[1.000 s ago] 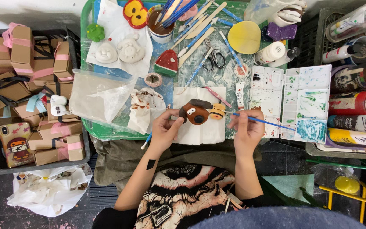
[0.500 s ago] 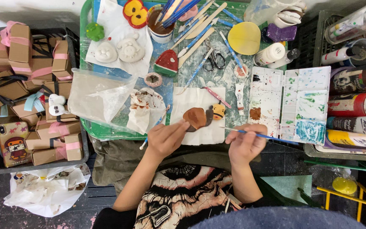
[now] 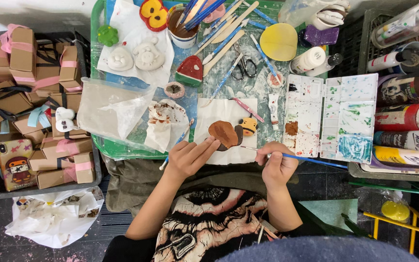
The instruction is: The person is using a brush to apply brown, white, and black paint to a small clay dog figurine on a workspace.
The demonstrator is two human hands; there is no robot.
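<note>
- Both hands are sitting nearer the body than half a second ago, and the brown figure is lying face-down where a second ago its painted face was showing.
- Tray (image 3: 98,73), green and paint-smeared, is carrying nearly everything: a white paper sheet (image 3: 229,114), a clear bag (image 3: 107,109), a cup of brushes (image 3: 183,26) and unpainted clay faces (image 3: 134,57).
- Palette (image 3: 335,116), white with many wells, is lying just right of the sheet, with paint tubes (image 3: 408,116) stacked beyond it.
- Boxes (image 3: 30,97) tied with pink and black ribbon are filling a bin at the far left.
- Left hand (image 3: 190,157) is resting at the sheet's near edge, fingers stretched out and fingertips touching the figure's left rim; it is steadying rather than gripping.
- Right hand (image 3: 278,162) is pinching a blue brush (image 3: 299,156) narrowly, the tip pointing toward the figure.
- Figure (image 3: 225,134), a small brown clay piece with a yellow bit just beside it, is lying on the sheet between the hands. It is looking light, stiff and likely brittle, and its paint may be wet, so the edges are seeming the safest place to hold, with a gentle pinch rather than pressure on the flat.
</note>
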